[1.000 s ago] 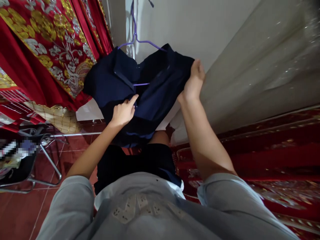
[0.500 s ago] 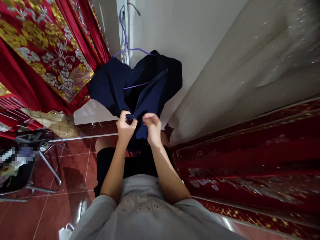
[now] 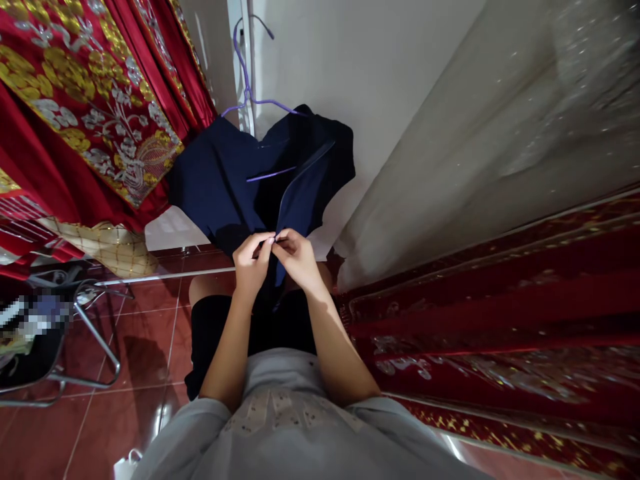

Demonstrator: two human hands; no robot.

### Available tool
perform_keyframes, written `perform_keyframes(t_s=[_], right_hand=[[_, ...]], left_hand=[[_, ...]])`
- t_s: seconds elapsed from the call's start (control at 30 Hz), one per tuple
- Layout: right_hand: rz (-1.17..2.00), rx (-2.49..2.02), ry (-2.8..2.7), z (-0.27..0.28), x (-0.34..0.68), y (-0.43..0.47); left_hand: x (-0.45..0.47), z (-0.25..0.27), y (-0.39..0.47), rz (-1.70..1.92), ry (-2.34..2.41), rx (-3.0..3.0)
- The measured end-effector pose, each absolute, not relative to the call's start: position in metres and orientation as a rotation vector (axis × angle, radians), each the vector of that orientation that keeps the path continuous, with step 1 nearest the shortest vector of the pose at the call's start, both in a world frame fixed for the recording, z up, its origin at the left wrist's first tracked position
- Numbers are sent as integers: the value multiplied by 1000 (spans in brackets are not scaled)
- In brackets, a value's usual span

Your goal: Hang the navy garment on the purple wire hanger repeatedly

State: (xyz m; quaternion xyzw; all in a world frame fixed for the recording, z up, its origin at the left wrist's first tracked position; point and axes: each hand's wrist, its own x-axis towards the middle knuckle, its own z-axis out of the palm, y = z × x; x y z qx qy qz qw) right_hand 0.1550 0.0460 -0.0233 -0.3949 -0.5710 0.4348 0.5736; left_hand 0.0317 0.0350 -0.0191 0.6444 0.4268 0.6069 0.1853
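Note:
A dark navy shirt [image 3: 210, 177] hangs on a purple hanger [image 3: 247, 93], its front partly open at the top. At the front edge of the shirt, my left hand [image 3: 251, 260] is closed, thumb and fingers pinching the cloth. Right beside it, my right hand [image 3: 299, 259] pinches the opposite front edge, so the fingertips of both hands meet. Whatever small fastening lies between the fingertips is hidden. Below the hands, the lower part of the shirt hangs down in front of my black shorts.
Red embroidered cloth [image 3: 100, 100] with gold and silver patterns hangs at the left. A folding chair [image 3: 95, 333] holding items stands on the red tiled floor [image 3: 150, 360]. Pale sheer fabric [image 3: 440, 147] and a red decorated cloth [image 3: 500, 300] fill the right side.
My right hand has moved left and closed on the shirt's front edge beside my left hand. The shirt's front edges are drawn together at the fingertips.

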Motion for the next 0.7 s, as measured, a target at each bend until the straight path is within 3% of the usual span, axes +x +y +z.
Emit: perform_keyframes(t_s=[0.27, 0.7], right_hand=[[844, -959, -1295, -14, 155, 48], [1148, -796, -1564, -9, 171, 35]], left_hand=[[35, 7, 67, 1819, 1309, 2011], [1, 126, 184, 1975, 1073, 2183]])
